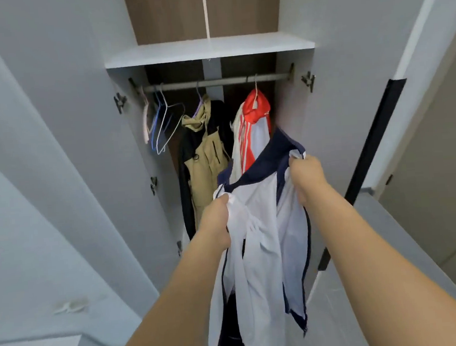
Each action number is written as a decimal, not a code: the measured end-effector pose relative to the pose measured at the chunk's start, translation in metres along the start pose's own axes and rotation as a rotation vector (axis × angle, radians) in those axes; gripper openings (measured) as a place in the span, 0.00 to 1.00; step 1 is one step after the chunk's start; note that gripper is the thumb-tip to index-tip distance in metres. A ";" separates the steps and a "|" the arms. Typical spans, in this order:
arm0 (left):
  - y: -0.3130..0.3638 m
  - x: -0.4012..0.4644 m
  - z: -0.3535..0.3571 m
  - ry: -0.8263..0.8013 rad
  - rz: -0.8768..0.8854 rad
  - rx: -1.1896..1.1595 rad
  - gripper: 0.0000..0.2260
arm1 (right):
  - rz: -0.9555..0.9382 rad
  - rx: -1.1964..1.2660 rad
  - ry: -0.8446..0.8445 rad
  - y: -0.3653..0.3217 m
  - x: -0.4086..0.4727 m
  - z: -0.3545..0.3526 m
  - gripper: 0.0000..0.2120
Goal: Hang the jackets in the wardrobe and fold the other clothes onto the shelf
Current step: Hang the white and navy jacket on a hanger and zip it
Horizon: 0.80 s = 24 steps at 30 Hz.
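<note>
I hold a white jacket with navy trim up in front of the open wardrobe. My left hand grips its white fabric on the left side. My right hand pinches the navy collar edge, higher and to the right. The jacket hangs down between my forearms. On the rail hang a khaki and black jacket and a red and white striped jacket. Several empty wire hangers hang at the rail's left end.
A white shelf runs above the rail. The wardrobe doors stand open, left door and right door. A black strip runs down the right door's edge, with a room doorway beyond it.
</note>
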State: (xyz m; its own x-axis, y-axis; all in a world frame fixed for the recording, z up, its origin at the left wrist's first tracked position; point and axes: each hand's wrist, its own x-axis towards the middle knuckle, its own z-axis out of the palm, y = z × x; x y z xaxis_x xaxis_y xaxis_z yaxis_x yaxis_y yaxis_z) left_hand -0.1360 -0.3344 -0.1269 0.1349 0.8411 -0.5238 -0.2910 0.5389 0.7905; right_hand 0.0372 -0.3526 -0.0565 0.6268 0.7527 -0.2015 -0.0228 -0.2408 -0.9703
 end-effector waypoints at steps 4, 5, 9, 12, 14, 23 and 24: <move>0.037 0.032 -0.015 0.019 -0.014 0.013 0.10 | -0.212 -0.055 -0.203 -0.044 0.022 0.058 0.11; 0.043 0.042 -0.017 0.028 -0.014 0.035 0.10 | -0.254 -0.073 -0.273 -0.051 0.028 0.070 0.16; 0.068 0.087 -0.026 0.107 0.019 0.148 0.07 | -0.554 -0.250 -0.342 -0.069 0.057 0.114 0.19; 0.088 0.124 -0.035 0.199 0.037 0.320 0.07 | -0.752 -0.355 -0.188 -0.084 0.086 0.139 0.12; 0.101 0.145 -0.038 0.200 0.111 0.477 0.08 | -0.786 -0.345 -0.117 -0.095 0.108 0.154 0.10; 0.229 0.270 -0.031 0.443 0.488 0.822 0.09 | -0.717 -0.427 -0.123 -0.121 0.204 0.228 0.07; 0.249 0.290 -0.030 0.443 0.496 0.894 0.09 | -0.723 -0.450 -0.140 -0.120 0.214 0.236 0.07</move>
State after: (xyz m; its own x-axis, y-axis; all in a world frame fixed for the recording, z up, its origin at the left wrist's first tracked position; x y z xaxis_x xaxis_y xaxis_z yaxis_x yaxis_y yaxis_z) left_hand -0.1973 0.0426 -0.0915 -0.2091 0.9778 -0.0122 0.5920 0.1365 0.7943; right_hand -0.0098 -0.0185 -0.0146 0.2663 0.8762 0.4017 0.6736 0.1289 -0.7277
